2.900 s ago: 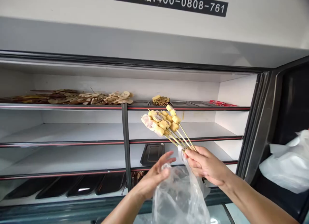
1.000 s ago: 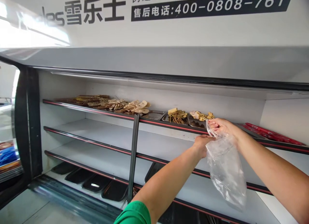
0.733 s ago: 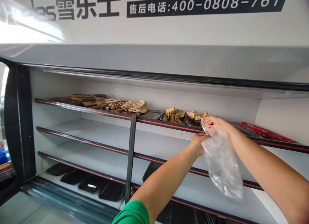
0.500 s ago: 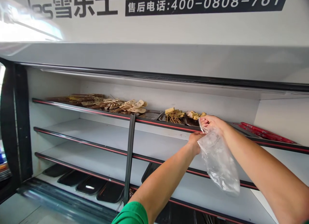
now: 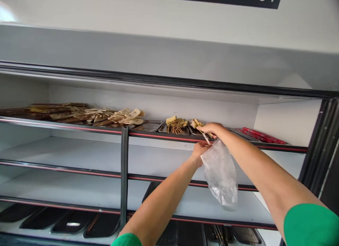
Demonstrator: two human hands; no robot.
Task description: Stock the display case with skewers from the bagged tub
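Observation:
My left hand [image 5: 200, 151] is closed on the upper edge of a clear plastic bag [image 5: 221, 175], which hangs in front of the shelves with nothing visible inside. Above it, my right hand [image 5: 212, 128] reaches to the top shelf, its fingers curled down over skewers of pale yellow food [image 5: 196, 123] in a small metal tray. The thin sticks come out below that hand; its fingertips are partly hidden. Just left lies another tray with yellow rolled skewers [image 5: 176, 123].
Many skewers with pale slices [image 5: 129, 116] lie on the top shelf at left. Red packages [image 5: 261, 134] are at right. A dark upright post [image 5: 124, 175] crosses the shelves. Black trays [image 5: 72, 221] sit at the bottom. The top shelf has a raised front edge [image 5: 169, 135].
My right hand has left the bag's mouth and moved onto the skewers in the tray. The left hand keeps the bag. The view has turned right and tipped down.

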